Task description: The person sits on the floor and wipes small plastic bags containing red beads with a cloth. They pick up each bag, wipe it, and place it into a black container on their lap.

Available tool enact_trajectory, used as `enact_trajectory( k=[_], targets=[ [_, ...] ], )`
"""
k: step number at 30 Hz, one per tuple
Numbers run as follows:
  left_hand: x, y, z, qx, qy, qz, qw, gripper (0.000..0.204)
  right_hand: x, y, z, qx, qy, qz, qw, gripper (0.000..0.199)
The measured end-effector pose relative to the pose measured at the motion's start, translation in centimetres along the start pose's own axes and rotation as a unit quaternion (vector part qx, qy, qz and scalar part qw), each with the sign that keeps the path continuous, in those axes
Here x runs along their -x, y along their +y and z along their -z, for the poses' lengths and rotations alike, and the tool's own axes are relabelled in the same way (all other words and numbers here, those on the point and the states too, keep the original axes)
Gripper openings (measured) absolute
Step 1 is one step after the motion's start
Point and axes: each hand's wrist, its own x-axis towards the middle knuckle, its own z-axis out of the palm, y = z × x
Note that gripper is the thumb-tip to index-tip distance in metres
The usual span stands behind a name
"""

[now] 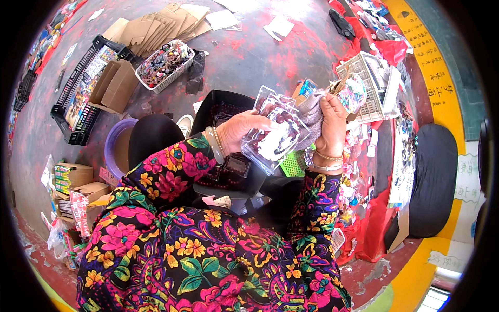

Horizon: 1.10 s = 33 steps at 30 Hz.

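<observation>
The left hand [243,131] is gripping clear, glossy plastic boxes [275,136] partly over a black plastic bin [207,108]; the right hand's [331,122] fingers are pinching a greyish-purple cloth [312,113] beside them. Farther off, a white plastic basket [174,80] is holding multicoloured trinkets [165,63].

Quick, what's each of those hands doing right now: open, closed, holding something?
Left hand: closed, holding clear plastic packaging.
Right hand: closed, its fingers gripping a greyish cloth.
</observation>
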Motion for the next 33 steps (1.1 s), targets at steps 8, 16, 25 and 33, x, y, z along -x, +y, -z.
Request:
enact_trajectory(
  k=[8, 16, 25, 33],
  targets=[
    [-0.2, -0.2, 0.7, 0.009, 0.020, 0.015, 1.000, 0.023, -0.1, -0.2, 0.4, 0.037, 0.044, 0.022, 0.998, 0.013],
    [0.1, 1.5, -0.5, 0.093, -0.012, -0.029, 0.995, 0.022, 0.0, -2.0, 3.4, 0.202, -0.043, -0.028, 0.978, 0.033],
    [0.7, 2.5, -0.5, 0.103, -0.090, -0.057, 0.989, 0.030, -0.9, 2.3, 2.8, 0.688, -0.048, 0.277, 0.669, 0.040],
    [0.4, 1.2, -0.5, 0.106, -0.041, -0.059, 0.992, 0.025, -2.3, 8.5, 0.8, -0.241, -0.010, -0.059, 0.969, 0.041]
  ],
)
